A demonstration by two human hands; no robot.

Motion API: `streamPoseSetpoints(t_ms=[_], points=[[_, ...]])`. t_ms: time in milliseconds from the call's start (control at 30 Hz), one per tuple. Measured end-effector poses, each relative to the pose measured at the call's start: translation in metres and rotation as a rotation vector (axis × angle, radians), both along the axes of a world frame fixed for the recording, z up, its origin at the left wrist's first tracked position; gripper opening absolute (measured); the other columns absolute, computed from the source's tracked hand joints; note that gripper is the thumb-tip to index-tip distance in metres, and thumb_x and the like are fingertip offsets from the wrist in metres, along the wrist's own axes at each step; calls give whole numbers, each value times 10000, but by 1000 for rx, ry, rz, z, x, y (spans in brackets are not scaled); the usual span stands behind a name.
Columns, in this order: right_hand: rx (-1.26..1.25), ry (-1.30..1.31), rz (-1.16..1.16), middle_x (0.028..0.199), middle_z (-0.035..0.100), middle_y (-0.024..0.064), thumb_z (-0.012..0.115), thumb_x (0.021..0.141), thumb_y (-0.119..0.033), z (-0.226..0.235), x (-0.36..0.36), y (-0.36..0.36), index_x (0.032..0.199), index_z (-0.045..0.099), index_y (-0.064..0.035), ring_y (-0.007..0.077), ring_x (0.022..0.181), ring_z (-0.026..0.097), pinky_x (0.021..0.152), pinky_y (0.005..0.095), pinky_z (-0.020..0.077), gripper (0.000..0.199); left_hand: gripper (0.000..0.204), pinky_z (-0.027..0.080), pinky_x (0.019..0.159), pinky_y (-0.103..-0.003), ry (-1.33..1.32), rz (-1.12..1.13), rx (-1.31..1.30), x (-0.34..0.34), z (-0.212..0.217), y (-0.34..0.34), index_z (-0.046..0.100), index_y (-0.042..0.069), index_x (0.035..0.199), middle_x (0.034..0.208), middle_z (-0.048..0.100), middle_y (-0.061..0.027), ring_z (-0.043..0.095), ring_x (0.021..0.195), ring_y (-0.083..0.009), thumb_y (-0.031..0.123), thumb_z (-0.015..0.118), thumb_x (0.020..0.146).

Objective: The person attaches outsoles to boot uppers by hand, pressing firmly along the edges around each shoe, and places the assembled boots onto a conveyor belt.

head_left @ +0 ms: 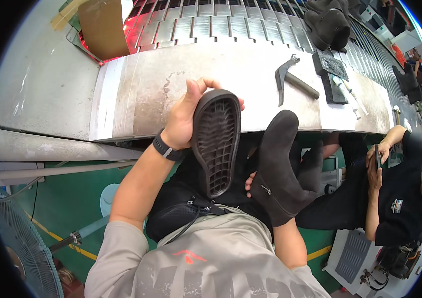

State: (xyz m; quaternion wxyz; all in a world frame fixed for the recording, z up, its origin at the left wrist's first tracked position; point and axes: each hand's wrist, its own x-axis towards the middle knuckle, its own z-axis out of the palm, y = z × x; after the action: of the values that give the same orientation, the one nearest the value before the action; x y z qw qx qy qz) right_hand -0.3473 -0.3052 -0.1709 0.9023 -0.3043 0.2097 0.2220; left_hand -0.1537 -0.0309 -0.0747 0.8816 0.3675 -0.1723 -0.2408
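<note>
Two hands are working at centre frame: the left hand (183,121) is gripping a black ridged rubber sole (216,141) by its edge, tread showing. The right hand (251,183), mostly hidden, is propping up a dark suede ankle boot (280,169). Lining up toe and heel first would help them fit.

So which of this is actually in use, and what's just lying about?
In use: sole in the left hand; boot on the right hand.

Lying about: hammer, black pads, white tubes, boots on the conveyor, fan.
</note>
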Motion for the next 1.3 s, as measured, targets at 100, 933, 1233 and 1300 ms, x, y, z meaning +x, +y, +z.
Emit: streamPoseSetpoints(t_ms=[100, 933, 1233, 1300], points=[[-12, -54, -1, 1066, 714, 253, 636, 1064, -344, -12, -11, -1, 1202, 651, 85, 385, 973, 722, 813, 491, 614, 451, 984, 567, 1111, -520, 63, 2, 0, -6, 5, 5, 419, -38, 1524, 1452, 586, -356, 603, 1390, -406, 815, 345, 1040], [89, 144, -70, 1215, 669, 374, 425, 1052, -722, 99, -13, 86, 1469, 511, 93, 436, 1026, 744, 841, 545, 637, 919, 1425, 497, 1139, -461, -582, -81, 190, -41, 65, -2, 392, -84, 1646, 1482, 578, -298, 607, 1363, -349, 445, 1090, 522], [133, 170, -77, 1147, 683, 361, 445, 1056, -694, 102, -12, 88, 1410, 539, 98, 434, 957, 746, 789, 536, 638, 872, 1307, 502, 1132, -457, -605, -80, 225, -39, 67, -1, 397, -96, 1639, 1486, 580, -309, 614, 1351, -346, 366, 1047, 603], [141, 177, -78, 1132, 686, 358, 450, 1057, -687, 102, -10, 87, 1398, 545, 99, 434, 942, 746, 777, 534, 639, 862, 1299, 503, 1131, -455, -595, -82, 229, -39, 67, -1, 396, -96, 1639, 1486, 580, -309, 615, 1349, -344, 361, 1042, 608]])
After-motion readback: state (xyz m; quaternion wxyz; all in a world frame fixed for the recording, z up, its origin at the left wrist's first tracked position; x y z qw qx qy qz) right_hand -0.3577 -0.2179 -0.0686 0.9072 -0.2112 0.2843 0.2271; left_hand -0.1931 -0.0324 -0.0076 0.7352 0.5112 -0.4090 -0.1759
